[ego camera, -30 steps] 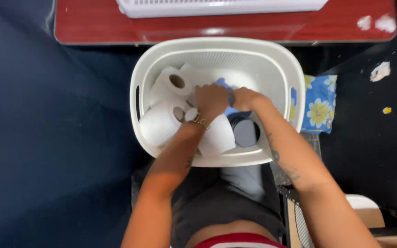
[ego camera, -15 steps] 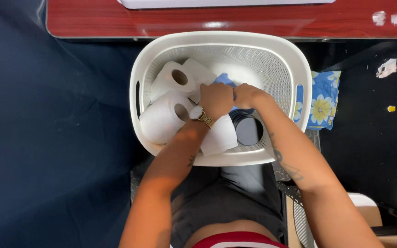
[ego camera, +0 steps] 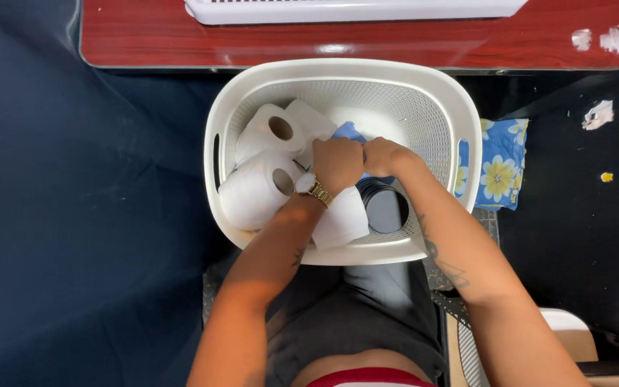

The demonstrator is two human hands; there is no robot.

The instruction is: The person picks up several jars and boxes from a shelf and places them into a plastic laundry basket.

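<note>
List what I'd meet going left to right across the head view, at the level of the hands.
Dark blue floor covering → white basket → toilet paper rolls → left hand → right hand → blue flowered cloth.

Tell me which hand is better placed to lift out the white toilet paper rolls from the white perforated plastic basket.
Left, probably. The left hand lies right beside the white toilet paper rolls stacked on the left side of the white perforated plastic basket. The right hand sits farther right, near the black round container.
</note>
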